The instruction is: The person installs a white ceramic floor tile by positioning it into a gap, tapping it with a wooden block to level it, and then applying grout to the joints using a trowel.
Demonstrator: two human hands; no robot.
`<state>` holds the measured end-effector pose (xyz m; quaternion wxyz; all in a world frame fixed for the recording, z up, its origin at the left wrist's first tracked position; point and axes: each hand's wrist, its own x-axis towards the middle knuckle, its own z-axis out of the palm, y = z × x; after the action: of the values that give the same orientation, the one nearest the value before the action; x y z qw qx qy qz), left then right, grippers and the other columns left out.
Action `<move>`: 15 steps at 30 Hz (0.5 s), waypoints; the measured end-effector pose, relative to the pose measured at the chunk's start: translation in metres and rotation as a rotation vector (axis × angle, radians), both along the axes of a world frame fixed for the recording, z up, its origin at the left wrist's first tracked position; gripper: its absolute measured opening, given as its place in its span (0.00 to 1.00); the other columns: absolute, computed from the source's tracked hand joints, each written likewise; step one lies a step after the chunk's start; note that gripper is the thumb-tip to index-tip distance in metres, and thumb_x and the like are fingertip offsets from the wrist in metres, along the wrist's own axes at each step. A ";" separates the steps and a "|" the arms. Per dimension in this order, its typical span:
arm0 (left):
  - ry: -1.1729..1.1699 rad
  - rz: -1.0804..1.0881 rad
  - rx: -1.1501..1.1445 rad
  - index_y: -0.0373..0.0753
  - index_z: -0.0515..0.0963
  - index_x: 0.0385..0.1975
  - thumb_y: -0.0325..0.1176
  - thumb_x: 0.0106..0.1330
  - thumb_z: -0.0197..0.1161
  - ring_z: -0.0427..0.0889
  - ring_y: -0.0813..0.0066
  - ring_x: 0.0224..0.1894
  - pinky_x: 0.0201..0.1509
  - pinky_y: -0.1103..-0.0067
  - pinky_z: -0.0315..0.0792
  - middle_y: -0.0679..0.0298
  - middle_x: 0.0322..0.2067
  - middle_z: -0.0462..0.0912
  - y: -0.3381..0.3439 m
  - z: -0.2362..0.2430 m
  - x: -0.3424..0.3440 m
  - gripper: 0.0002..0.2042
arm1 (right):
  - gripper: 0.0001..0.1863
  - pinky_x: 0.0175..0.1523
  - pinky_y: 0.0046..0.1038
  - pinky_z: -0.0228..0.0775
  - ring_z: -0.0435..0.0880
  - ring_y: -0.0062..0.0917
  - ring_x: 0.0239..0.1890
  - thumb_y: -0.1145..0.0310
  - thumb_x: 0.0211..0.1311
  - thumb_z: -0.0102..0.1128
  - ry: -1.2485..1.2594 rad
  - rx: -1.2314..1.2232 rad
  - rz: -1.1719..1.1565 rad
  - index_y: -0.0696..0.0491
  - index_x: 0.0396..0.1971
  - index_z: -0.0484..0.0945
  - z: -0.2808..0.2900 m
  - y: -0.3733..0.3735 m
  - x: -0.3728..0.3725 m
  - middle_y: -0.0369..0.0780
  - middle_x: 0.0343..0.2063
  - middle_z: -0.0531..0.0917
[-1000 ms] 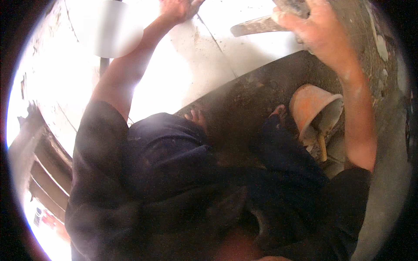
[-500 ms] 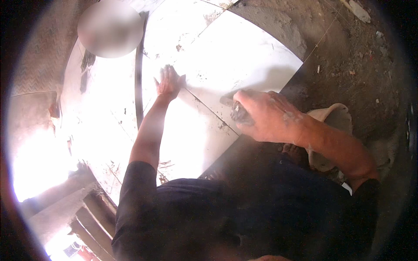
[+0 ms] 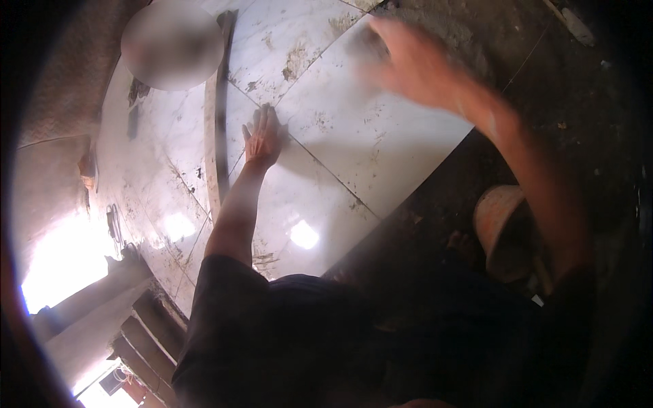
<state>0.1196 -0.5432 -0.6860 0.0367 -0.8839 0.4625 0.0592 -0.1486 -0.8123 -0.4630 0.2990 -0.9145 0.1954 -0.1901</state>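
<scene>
My left hand point(image 3: 264, 141) lies flat with its fingers spread, pressing on white marble-look floor tiles point(image 3: 371, 160) near a joint between them. The tiles carry smears and crumbs of grey-brown dirt. Above the far tile by its outer edge, my right hand point(image 3: 418, 71) is raised and smeared by motion. Its fingers curl round a dark grey lump-like object point(image 3: 368, 46), too blurred to name its kind.
An orange-white bucket point(image 3: 496, 207) stands at the right under my right forearm. Rough dark ground point(image 3: 544, 115) borders the tiles, with a thin string point(image 3: 527, 60) across it. A long dark strip point(image 3: 215, 129) lies on the tiles at left. Boards point(image 3: 146, 333) lean lower left.
My right hand has swung up and away from me, from the near tile edge to over the far tile, with the grey object. My left hand has stayed in place on the tiles.
</scene>
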 end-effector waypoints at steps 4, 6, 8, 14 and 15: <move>0.036 0.071 -0.099 0.41 0.51 0.76 0.61 0.75 0.43 0.43 0.53 0.79 0.76 0.42 0.38 0.58 0.78 0.46 -0.004 -0.018 -0.007 0.38 | 0.22 0.48 0.38 0.78 0.88 0.40 0.42 0.67 0.56 0.60 0.232 0.070 -0.098 0.63 0.49 0.79 0.015 -0.017 0.082 0.53 0.40 0.87; 0.046 0.062 -0.021 0.40 0.51 0.76 0.62 0.74 0.43 0.43 0.52 0.79 0.76 0.41 0.38 0.57 0.78 0.47 -0.024 0.003 -0.017 0.39 | 0.22 0.51 0.38 0.78 0.87 0.42 0.46 0.66 0.55 0.57 0.278 0.045 -0.061 0.64 0.49 0.79 0.022 -0.026 0.099 0.55 0.42 0.86; 0.017 0.080 0.054 0.39 0.51 0.76 0.62 0.74 0.43 0.43 0.52 0.79 0.75 0.40 0.38 0.56 0.78 0.48 -0.011 0.012 -0.014 0.39 | 0.22 0.54 0.38 0.77 0.86 0.44 0.49 0.66 0.55 0.57 0.257 0.161 -0.016 0.63 0.48 0.80 0.036 -0.005 0.112 0.57 0.42 0.86; -0.003 0.079 0.076 0.38 0.49 0.76 0.65 0.72 0.44 0.44 0.54 0.79 0.75 0.39 0.36 0.56 0.78 0.47 -0.008 0.010 -0.014 0.43 | 0.21 0.54 0.37 0.77 0.86 0.43 0.48 0.66 0.55 0.58 0.151 0.046 0.041 0.61 0.47 0.81 0.006 0.020 0.147 0.56 0.41 0.86; 0.000 0.090 0.091 0.39 0.49 0.76 0.66 0.71 0.45 0.43 0.54 0.79 0.76 0.39 0.36 0.56 0.78 0.45 -0.009 0.013 -0.013 0.44 | 0.21 0.53 0.36 0.77 0.86 0.42 0.47 0.66 0.55 0.59 0.122 0.100 0.039 0.61 0.48 0.80 0.003 0.025 0.147 0.54 0.40 0.87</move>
<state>0.1063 -0.5521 -0.6730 0.0740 -0.9012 0.4192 0.0816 -0.0014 -0.7876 -0.4597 0.3354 -0.9120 0.2044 -0.1181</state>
